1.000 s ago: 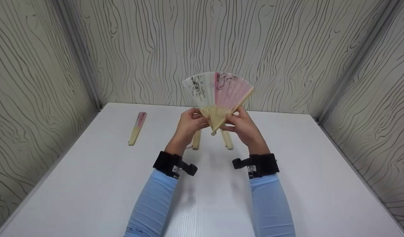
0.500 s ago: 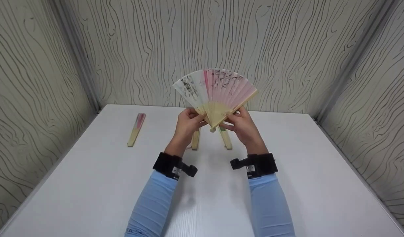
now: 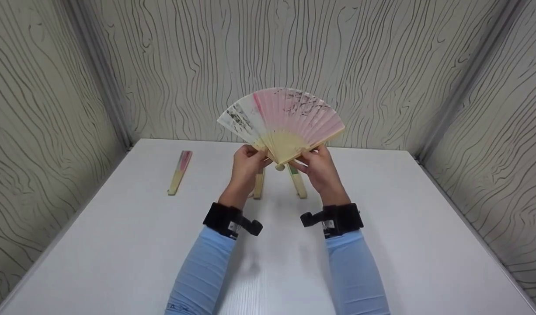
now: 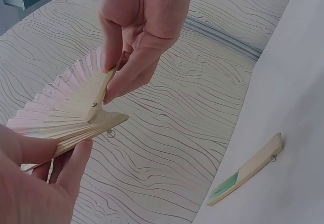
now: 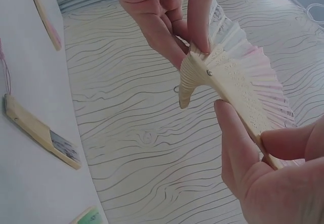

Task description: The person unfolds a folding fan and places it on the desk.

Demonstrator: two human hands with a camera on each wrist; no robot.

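A paper folding fan, white with black marks on the left and pink across the rest, is held upright and spread above the table. My left hand pinches its left bamboo ribs near the pivot. My right hand pinches the right guard stick. The left wrist view shows my left hand under the ribs of the fan, with the right hand pinching from above. From the right wrist camera, my right hand grips the fan near its rivet.
Three closed fans lie on the white table: a pink-tipped one at the far left, one behind my left hand, a green-tipped one behind my right hand. Patterned walls enclose the table on three sides.
The fan has spread wider, its left ribs swinging down to the left. Both hands stay at the pivot and have risen slightly.
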